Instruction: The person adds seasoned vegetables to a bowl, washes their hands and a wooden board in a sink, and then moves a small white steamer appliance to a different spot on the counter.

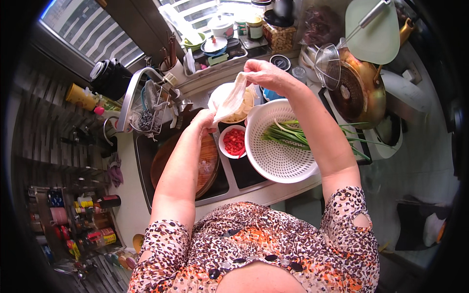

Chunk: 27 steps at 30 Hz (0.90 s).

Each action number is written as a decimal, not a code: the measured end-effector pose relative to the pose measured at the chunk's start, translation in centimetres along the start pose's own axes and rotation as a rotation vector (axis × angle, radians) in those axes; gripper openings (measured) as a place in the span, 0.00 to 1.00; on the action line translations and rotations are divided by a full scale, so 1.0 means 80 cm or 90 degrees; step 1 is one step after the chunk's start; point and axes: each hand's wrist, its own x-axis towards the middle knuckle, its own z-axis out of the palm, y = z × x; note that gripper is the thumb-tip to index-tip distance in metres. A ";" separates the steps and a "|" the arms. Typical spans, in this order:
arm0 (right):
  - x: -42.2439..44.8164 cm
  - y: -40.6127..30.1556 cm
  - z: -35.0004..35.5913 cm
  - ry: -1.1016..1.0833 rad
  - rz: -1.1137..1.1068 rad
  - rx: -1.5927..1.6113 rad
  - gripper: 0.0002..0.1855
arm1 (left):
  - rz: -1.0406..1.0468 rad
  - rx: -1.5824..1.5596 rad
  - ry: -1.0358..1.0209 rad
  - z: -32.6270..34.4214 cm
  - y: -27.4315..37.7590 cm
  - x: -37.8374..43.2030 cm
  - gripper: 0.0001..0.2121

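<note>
A white cloth (231,98) is stretched slantwise between my hands, above a bowl of pale cut pieces (243,107) that it partly hides. My left hand (202,120) grips its lower end, and my right hand (267,75) pinches its upper end. Just below the cloth stands a small white bowl (221,143) of chopped red chillies (234,141). To its right a white colander (281,166) holds green onions (287,134), partly behind my right forearm. Under my left forearm a round wooden cutting board (210,157) lies over the sink.
The faucet (128,99) and a wire rack (161,117) with a scrubber stand left of the sink (225,183). Jars and lidded containers line the windowsill. At right are a wire skimmer (328,66), a large pan (357,88) and a pale green board (373,36).
</note>
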 end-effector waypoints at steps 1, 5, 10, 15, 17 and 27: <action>0.002 0.000 0.000 -0.002 0.005 0.000 0.12 | 0.011 0.012 -0.028 0.001 0.005 -0.004 0.12; -0.002 -0.016 0.003 -0.010 0.007 -0.014 0.10 | 0.040 -0.084 -0.169 -0.018 -0.001 0.007 0.05; -0.004 -0.010 0.003 0.031 0.020 -0.011 0.08 | 0.081 -0.152 -0.134 -0.002 -0.001 0.007 0.07; -0.001 -0.021 0.006 0.030 0.008 -0.035 0.09 | 0.060 -0.101 0.021 0.009 0.000 0.014 0.08; 0.005 -0.020 0.011 0.025 -0.028 -0.038 0.09 | 0.060 -0.090 0.082 0.005 -0.003 0.015 0.08; -0.006 -0.075 -0.004 0.049 -0.184 -0.020 0.07 | 0.143 -0.054 0.107 -0.042 0.061 -0.062 0.08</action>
